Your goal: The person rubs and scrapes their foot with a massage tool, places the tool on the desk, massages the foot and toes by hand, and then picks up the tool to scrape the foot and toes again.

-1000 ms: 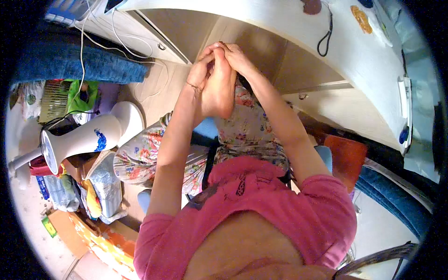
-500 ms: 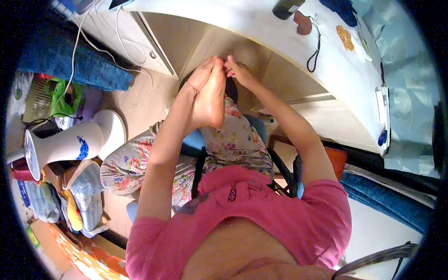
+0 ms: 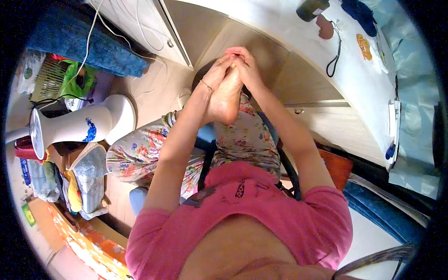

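Observation:
A bare foot (image 3: 227,100) is raised over the floral trousers (image 3: 247,142), its sole and heel facing me. My left hand (image 3: 215,75), with a thin bracelet (image 3: 205,86) at the wrist, is closed around the foot's left side near the toes. From the other side my right hand (image 3: 248,69) wraps over the toe end, its fingers curled across the top. The two hands meet there, and most of the toes are hidden beneath them.
On the right stands a white desk (image 3: 275,23) bearing a dark container (image 3: 311,9) and a black cord loop (image 3: 332,65). A white pedestal (image 3: 74,123) lies on its side at left, near folded clothes (image 3: 88,175). White cables (image 3: 163,70) trail across the floor.
My right hand has gone from pinching beside the toes to wrapping over them. My left hand stays on the foot. The whole view has shifted slightly, with the desk further right.

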Demonstrator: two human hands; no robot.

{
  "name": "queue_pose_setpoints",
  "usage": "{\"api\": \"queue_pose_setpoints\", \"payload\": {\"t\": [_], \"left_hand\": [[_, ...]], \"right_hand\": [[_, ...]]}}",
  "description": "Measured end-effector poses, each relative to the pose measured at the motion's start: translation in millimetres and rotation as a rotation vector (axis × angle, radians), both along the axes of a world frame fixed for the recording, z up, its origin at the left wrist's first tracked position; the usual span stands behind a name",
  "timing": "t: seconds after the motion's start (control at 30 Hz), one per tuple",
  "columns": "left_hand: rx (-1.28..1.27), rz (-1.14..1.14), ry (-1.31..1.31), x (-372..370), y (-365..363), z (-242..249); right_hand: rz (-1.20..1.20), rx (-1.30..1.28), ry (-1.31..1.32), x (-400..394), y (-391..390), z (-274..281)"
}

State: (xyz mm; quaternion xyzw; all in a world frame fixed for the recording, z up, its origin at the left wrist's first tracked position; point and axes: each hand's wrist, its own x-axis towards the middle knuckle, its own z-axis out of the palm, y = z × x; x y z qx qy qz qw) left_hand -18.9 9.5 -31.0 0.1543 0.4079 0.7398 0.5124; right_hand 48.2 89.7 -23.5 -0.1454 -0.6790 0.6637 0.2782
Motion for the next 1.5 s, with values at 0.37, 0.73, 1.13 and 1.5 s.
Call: {"api": "queue_pose_setpoints", "payload": {"t": [0.37, 0.73, 1.13, 1.5], "left_hand": [[0.051, -0.066, -0.081, 4.8, -3.7, -3.0], [0.102, -0.066, 0.151, 2.2, -6.6, -0.6], [0.119, -0.031, 0.064, 5.4, -7.7, 0.9], [0.118, -0.084, 0.253, 5.5, -3.5, 2.6]], "right_hand": [[-0.324, -0.167, 0.291, 21.2, -39.0, 1.8], [-0.354, -0.087, 0.273, 23.2, -45.0, 6.2], [-0.4, -0.06, 0.337, 20.3, -46.2, -2.9], [-0.523, -0.102, 0.125, 42.6, -56.8, -10.0]]}}
